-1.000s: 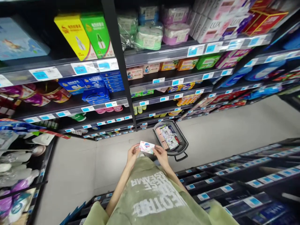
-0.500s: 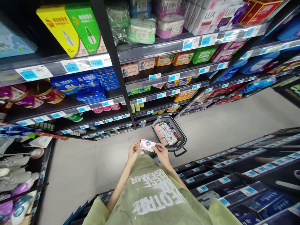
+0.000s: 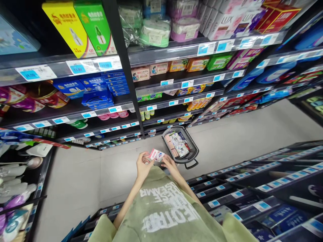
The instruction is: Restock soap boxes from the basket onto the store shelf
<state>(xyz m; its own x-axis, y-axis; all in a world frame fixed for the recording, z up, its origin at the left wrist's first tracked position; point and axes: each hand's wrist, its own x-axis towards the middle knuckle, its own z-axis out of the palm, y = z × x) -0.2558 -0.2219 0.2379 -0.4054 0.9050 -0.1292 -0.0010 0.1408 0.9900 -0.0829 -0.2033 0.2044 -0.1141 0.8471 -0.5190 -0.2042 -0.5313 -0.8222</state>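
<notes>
A small white soap box [image 3: 156,155] with a pink end and a blue-and-red logo is held in front of my body, tilted so its pink end shows. My left hand [image 3: 143,164] pinches the pink end between thumb and fingers. At the other end, my right hand [image 3: 169,162] has its fingers closed on the box's edge. Just beyond my right hand, a grey shopping basket [image 3: 193,148] with a black handle stands on the floor. Several boxed packs [image 3: 178,144] lie inside it, some pink and some white and green.
Tall shelves [image 3: 164,50] ahead carry boxed soaps, plastic-wrapped packs and mosquito-repellent boxes [image 3: 73,30]. Another shelf row [image 3: 242,188] runs close by on the right and behind. At the left stands a rack of brushes [image 3: 17,174]. Grey floor [image 3: 232,134] lies between the rows.
The soap box has turned in my hands, bringing its pink end into view. Both hands have shifted slightly left, and the fingers of my right hand have changed position on the box.
</notes>
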